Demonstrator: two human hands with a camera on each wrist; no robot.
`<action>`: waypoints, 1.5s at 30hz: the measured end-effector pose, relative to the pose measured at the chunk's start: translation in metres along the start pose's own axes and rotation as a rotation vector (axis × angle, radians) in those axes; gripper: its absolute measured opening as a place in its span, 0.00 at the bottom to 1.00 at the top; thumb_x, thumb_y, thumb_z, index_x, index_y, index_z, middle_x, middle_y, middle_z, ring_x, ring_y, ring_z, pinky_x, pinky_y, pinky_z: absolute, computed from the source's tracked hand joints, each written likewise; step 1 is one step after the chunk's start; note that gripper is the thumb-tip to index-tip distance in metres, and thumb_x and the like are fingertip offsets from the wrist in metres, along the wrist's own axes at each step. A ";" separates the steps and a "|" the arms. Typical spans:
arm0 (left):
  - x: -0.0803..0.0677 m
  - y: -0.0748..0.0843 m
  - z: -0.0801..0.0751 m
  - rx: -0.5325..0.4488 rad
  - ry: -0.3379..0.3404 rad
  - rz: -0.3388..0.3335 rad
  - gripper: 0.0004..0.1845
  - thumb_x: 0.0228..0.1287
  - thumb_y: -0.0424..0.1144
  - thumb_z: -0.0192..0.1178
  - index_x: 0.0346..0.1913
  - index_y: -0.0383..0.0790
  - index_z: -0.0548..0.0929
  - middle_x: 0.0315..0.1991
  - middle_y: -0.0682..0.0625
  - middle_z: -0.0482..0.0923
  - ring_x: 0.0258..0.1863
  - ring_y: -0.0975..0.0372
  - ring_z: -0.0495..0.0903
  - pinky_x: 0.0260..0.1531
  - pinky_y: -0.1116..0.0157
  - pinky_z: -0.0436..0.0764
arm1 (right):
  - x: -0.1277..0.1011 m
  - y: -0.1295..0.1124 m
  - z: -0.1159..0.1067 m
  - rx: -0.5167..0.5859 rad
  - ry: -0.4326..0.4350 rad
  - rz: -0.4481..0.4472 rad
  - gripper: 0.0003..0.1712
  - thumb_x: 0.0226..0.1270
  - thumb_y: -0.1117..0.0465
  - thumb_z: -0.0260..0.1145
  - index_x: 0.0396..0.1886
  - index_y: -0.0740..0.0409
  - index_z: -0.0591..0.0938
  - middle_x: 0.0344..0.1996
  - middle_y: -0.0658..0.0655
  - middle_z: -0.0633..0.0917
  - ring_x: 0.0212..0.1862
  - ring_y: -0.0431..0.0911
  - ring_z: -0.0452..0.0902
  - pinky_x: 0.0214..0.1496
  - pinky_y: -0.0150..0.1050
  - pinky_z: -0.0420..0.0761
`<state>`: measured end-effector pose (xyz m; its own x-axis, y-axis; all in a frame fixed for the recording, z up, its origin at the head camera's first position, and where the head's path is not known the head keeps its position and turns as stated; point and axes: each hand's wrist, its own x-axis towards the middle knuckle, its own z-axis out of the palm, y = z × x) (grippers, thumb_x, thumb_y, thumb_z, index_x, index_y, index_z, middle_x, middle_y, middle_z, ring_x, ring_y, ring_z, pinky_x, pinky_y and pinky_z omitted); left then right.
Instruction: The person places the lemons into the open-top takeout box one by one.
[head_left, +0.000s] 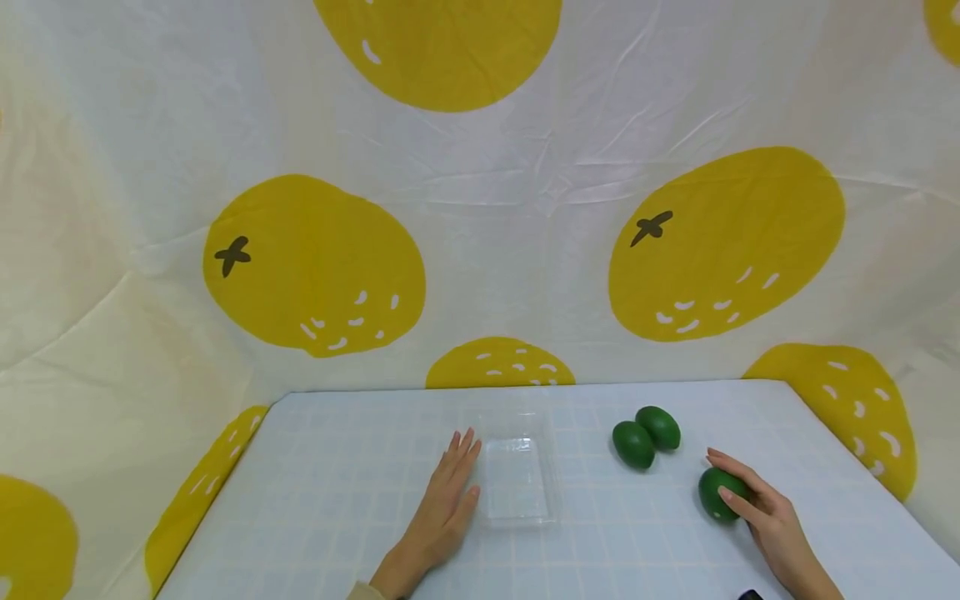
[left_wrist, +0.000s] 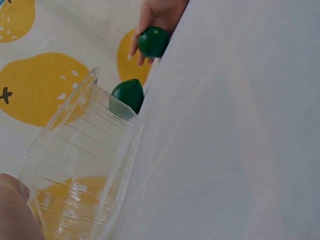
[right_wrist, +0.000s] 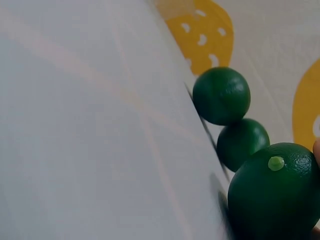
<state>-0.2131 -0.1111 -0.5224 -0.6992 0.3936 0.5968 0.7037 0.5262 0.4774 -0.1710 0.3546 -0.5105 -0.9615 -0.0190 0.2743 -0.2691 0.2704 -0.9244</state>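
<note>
1. Right hand [head_left: 757, 508] is wrapped over a green lime [head_left: 718, 493], fingers curled across its top, the lime sitting on the tabletop [head_left: 315, 500] toward the right edge.
2. From the right wrist view that lime [right_wrist: 274, 192] fills the lower corner, pebbled skin and a pale green stem nub showing.
3. Just beyond it, two more limes [head_left: 647, 436] lie touching each other, a little way from the held one, nearer the back of the tabletop.
4. Over to the centre: a clear plastic tray [head_left: 516, 479] rests on the tabletop, ridged walls, nothing visible inside.
5. Left hand [head_left: 447, 500] lies flat, palm down, fingers straight and relaxed, right beside the tray's left wall; the head view cannot settle whether it touches. It grips nothing.
6. The left wrist view looks through the tray [left_wrist: 85, 170], with one lime and the right hand's lime behind it.
7. The surface: a pale blue-white cloth with a faint grid of squares, smooth and matte.
8. Around it: a creased white backdrop [head_left: 525, 208] printed with big yellow fruits wraps the back and both sides, closing in the tabletop.
</note>
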 end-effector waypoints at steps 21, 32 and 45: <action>-0.004 0.000 0.001 0.020 0.001 0.009 0.30 0.73 0.36 0.46 0.76 0.35 0.59 0.78 0.42 0.52 0.75 0.39 0.47 0.76 0.57 0.41 | -0.002 0.001 0.004 -0.259 0.024 0.050 0.40 0.63 0.59 0.73 0.73 0.56 0.68 0.65 0.37 0.71 0.61 0.18 0.59 0.55 0.12 0.62; -0.003 0.000 0.003 0.016 0.002 0.015 0.30 0.73 0.34 0.47 0.76 0.34 0.59 0.79 0.44 0.50 0.75 0.38 0.47 0.76 0.56 0.41 | 0.008 -0.016 0.005 -0.245 0.084 0.092 0.37 0.64 0.57 0.72 0.71 0.58 0.69 0.62 0.43 0.75 0.56 0.19 0.65 0.51 0.13 0.68; -0.002 0.001 0.001 0.013 -0.001 0.016 0.30 0.74 0.36 0.45 0.76 0.35 0.58 0.79 0.44 0.50 0.75 0.37 0.47 0.76 0.53 0.42 | 0.036 -0.061 0.023 -0.252 0.107 0.011 0.35 0.66 0.57 0.71 0.70 0.56 0.70 0.64 0.55 0.74 0.58 0.21 0.63 0.53 0.13 0.67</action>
<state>-0.2113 -0.1104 -0.5235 -0.6880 0.4026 0.6038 0.7131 0.5293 0.4597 -0.1903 0.3151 -0.4505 -0.9493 0.0834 0.3032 -0.2231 0.5012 -0.8361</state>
